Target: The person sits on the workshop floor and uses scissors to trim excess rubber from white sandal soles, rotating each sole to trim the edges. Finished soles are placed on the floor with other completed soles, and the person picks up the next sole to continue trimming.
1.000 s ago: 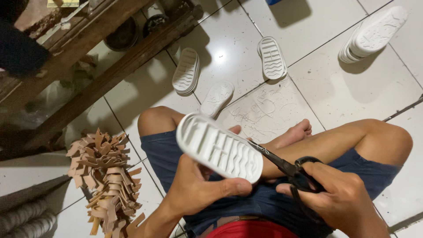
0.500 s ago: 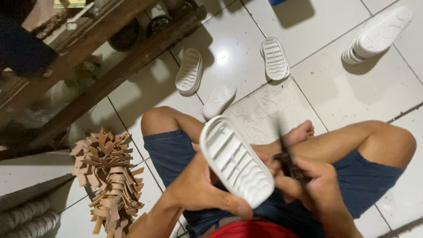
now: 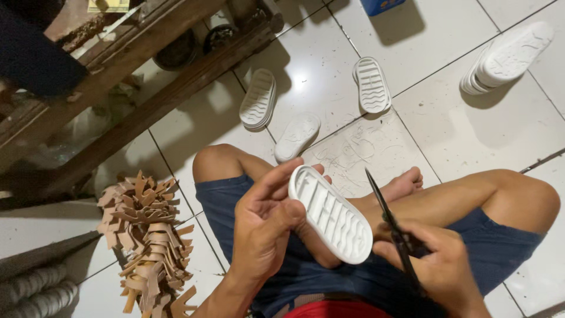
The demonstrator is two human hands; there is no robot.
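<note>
Sitting cross-legged on the tile floor (image 3: 518, 135), this person's got a white shoe sole (image 3: 329, 221) tread-up over the lap in the left hand (image 3: 265, 227), fingers curled snug around its edge and thumb side. Right hand (image 3: 444, 265) is closed through the handles of the black scissors (image 3: 391, 227), blades near shut and pointing up just beside the sole. I'd say short snips with the sole held steady give the cleanest edge. Off to the side is a heap of tan cut strips (image 3: 147, 235), and farther out more white soles (image 3: 306, 112) lie scattered.
</note>
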